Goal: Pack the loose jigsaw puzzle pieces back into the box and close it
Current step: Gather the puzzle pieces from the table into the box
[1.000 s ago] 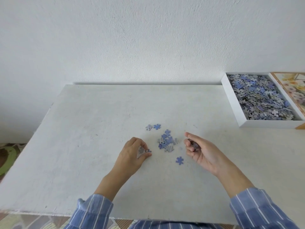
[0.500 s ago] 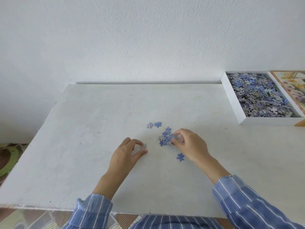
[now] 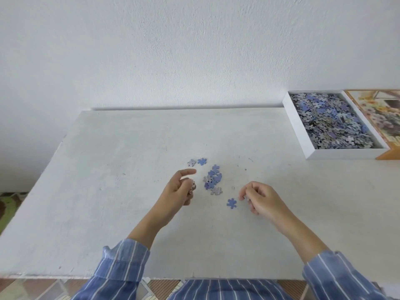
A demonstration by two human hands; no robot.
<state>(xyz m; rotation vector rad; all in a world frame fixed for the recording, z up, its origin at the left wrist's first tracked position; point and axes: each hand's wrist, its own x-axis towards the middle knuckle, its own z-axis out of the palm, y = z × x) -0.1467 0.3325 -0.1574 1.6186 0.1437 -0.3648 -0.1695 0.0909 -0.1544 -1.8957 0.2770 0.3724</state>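
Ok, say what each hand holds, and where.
Left hand holds puzzle pieces in its curled fingers; right hand pinches a piece between fingertips. Which part cannot be told.

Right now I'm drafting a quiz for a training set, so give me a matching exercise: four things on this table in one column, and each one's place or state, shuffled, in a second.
Things:
1 box
2 lid
3 pile
4 lone piece

Places or states:
A just left of the right hand
B at the view's right edge, picture side up
C open, full of pieces
D just right of the left hand

Pairs: 1-C, 2-B, 3-D, 4-A.
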